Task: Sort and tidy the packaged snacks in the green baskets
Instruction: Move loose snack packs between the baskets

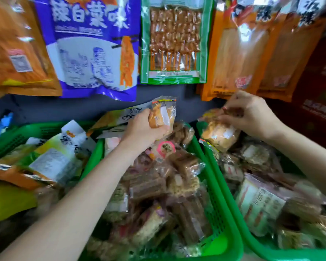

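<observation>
Three green baskets stand side by side. My left hand [145, 129] grips a small clear-wrapped orange snack pack [163, 113], lifted above the far end of the middle basket [217, 210]. That basket is heaped with brown and beige wrapped snacks [158, 185]. My right hand [250, 113] pinches the top of another orange snack pack [219, 135] at the far end of the right basket [252, 242], over a pile of wrapped snacks [262, 202]. The left basket [13, 136] holds larger white, yellow and orange bags [51, 161].
Big snack bags hang on the wall just beyond the baskets: orange [17, 46], purple [94, 48], green with skewers [174, 42], and more orange ones [252, 53]. Dark red cartons [316, 102] stand at the right. A blue pack [2, 125] lies at far left.
</observation>
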A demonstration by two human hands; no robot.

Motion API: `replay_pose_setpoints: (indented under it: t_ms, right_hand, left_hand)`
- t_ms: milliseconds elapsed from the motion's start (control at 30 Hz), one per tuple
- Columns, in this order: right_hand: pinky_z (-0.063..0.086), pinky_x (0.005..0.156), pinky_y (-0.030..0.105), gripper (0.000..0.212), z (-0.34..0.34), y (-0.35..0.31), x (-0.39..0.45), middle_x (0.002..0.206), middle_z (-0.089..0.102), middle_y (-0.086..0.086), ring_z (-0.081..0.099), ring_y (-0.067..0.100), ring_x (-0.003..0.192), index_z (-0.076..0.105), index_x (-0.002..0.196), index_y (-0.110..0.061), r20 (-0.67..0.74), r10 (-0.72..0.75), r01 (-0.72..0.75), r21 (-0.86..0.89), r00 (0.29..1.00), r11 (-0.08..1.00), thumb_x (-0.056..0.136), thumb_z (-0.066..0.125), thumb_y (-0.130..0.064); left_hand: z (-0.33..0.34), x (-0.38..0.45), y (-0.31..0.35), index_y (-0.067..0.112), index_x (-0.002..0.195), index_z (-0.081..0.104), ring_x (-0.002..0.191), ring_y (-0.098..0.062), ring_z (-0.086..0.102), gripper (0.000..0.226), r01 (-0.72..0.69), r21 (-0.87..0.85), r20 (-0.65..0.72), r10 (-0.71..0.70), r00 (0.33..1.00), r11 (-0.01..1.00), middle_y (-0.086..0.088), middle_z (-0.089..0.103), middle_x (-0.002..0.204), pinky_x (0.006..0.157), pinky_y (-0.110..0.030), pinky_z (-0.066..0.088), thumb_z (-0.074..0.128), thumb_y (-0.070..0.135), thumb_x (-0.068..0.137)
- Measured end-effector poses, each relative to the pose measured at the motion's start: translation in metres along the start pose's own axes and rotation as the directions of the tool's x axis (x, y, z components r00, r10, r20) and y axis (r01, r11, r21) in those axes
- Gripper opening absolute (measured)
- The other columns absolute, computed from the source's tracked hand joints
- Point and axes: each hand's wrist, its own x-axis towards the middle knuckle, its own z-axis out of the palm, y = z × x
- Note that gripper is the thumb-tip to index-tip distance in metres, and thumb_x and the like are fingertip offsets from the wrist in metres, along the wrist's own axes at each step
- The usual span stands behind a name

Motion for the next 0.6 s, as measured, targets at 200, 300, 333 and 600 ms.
replay_pose_setpoints:
  t_ms: [200, 300, 333, 600]
  right_hand:
    - [0.036, 0.064, 0.009, 0.009, 0.045, -0.127, 0.046, 0.074, 0.049, -0.006, 0.047, 0.006, 0.065, 0.073, 0.079, -0.016, -0.047, -0.129, 0.137, 0.340, 0.991, 0.930, 0.073, 0.076, -0.020]
    - [0.035, 0.066, 0.003, 0.007, 0.089, -0.199, 0.058, 0.074, 0.050, -0.009, 0.050, -0.003, 0.069, 0.064, 0.068, -0.031, 0.028, -0.269, 0.231, 0.435, 0.963, 0.871, 0.069, 0.069, -0.026]
    - [0.035, 0.066, 0.002, 0.002, 0.105, -0.222, 0.062, 0.074, 0.051, -0.005, 0.049, -0.002, 0.069, 0.066, 0.068, -0.026, 0.049, -0.309, 0.256, 0.445, 0.950, 0.858, 0.069, 0.068, -0.026]
    - [0.037, 0.064, 0.017, 0.013, 0.208, -0.397, 0.111, 0.074, 0.050, 0.000, 0.053, 0.020, 0.069, 0.064, 0.067, -0.010, 0.001, -0.284, 0.231, 0.577, 0.959, 0.783, 0.075, 0.075, -0.008]
  left_hand:
    - [-0.102, -0.050, -0.039, 0.016, 0.092, 0.056, 0.078, -0.019, 0.059, 0.033, -0.040, 0.246, -0.024, 0.047, 0.999, 0.968, 0.001, 0.063, 0.083, 0.069, -0.032, 0.043, 0.068, 0.043, 0.078]
    - [-0.170, -0.076, -0.084, 0.017, 0.096, 0.053, 0.079, -0.022, 0.059, 0.036, 0.047, 0.348, -0.079, -0.021, 0.997, 0.936, 0.001, 0.062, 0.081, 0.070, -0.034, 0.043, 0.069, 0.044, 0.078]
    - [-0.196, -0.085, -0.097, 0.022, 0.100, 0.052, 0.079, -0.021, 0.059, 0.036, 0.087, 0.349, -0.103, -0.053, 0.993, 0.933, 0.004, 0.061, 0.081, 0.069, -0.034, 0.043, 0.070, 0.043, 0.077]
    - [-0.363, -0.131, -0.203, 0.025, 0.131, 0.048, 0.107, -0.031, 0.056, 0.056, 0.294, 0.638, -0.463, 0.050, 0.885, 0.712, -0.006, 0.059, 0.118, 0.088, -0.041, 0.047, 0.070, 0.023, 0.079]
